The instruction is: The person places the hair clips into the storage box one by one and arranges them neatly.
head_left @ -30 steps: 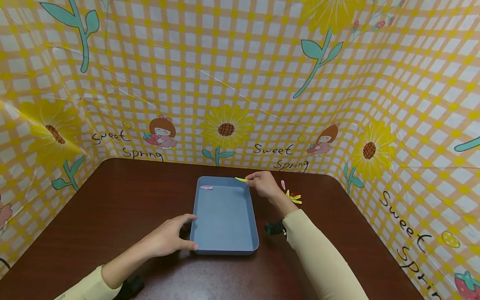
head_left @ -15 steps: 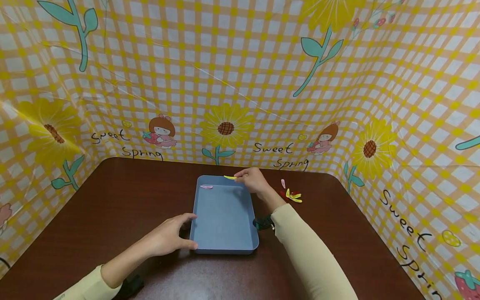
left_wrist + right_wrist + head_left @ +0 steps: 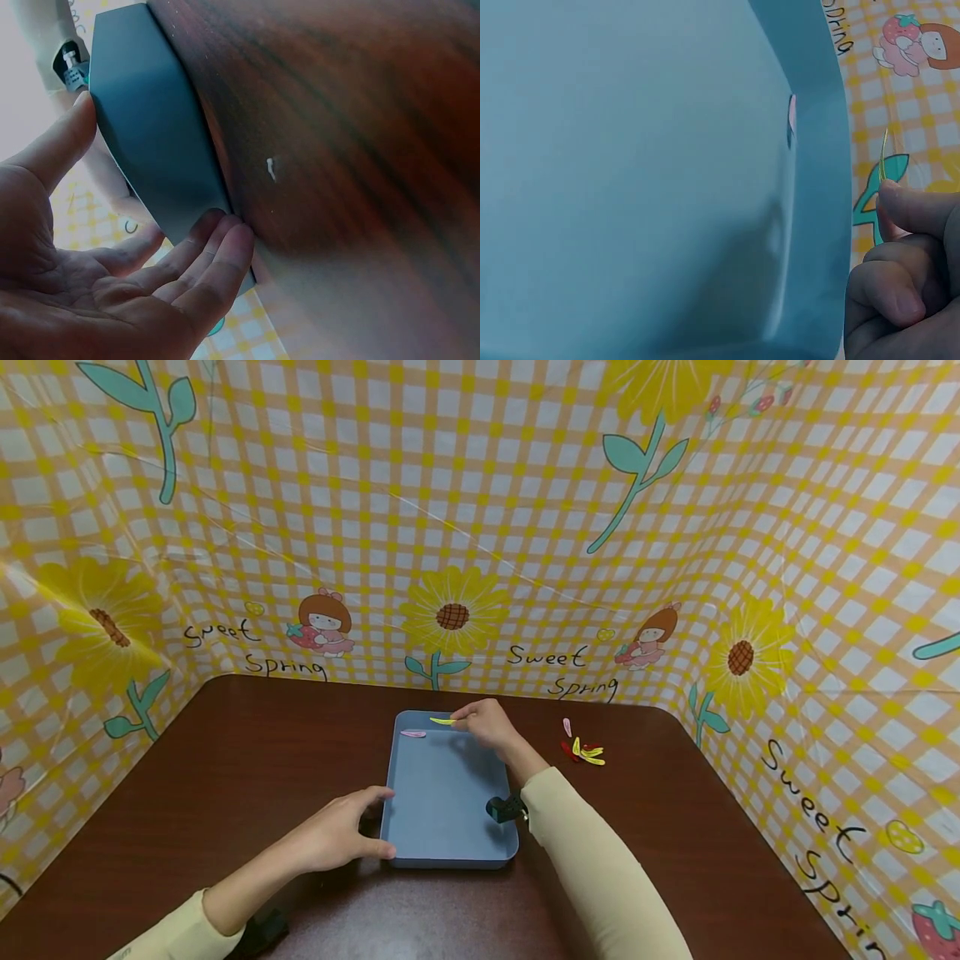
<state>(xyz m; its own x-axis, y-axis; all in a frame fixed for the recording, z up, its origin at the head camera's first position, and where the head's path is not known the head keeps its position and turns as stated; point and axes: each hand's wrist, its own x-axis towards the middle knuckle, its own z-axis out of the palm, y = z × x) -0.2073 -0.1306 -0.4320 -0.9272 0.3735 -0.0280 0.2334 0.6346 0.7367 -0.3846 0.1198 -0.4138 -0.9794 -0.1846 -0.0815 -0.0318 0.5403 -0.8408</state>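
Note:
A shallow blue-grey tray (image 3: 448, 802) lies on the table. My left hand (image 3: 341, 831) rests at its left side, thumb at the near corner and fingers against the outer wall; the left wrist view shows the fingers (image 3: 214, 262) fairly straight along that wall. My right hand (image 3: 487, 725) pinches one end of a slim yellow hair clip (image 3: 442, 722) over the tray's far part. In the right wrist view the yellow clip (image 3: 883, 154) is seen edge-on between thumb and finger. A pink hair clip (image 3: 413, 734) lies in the tray by the far wall.
Right of the tray, several yellow hair clips (image 3: 592, 758) and red ones (image 3: 567, 748) lie in a small pile. A pink clip (image 3: 567, 727) is just beyond them. Checked cloth (image 3: 480, 527) walls in the dark wooden table (image 3: 300, 735) at the back and sides.
My right hand has moved left with the yellow hair clip, from the tray's far right corner to over its far end. The left hand and tray have stayed put.

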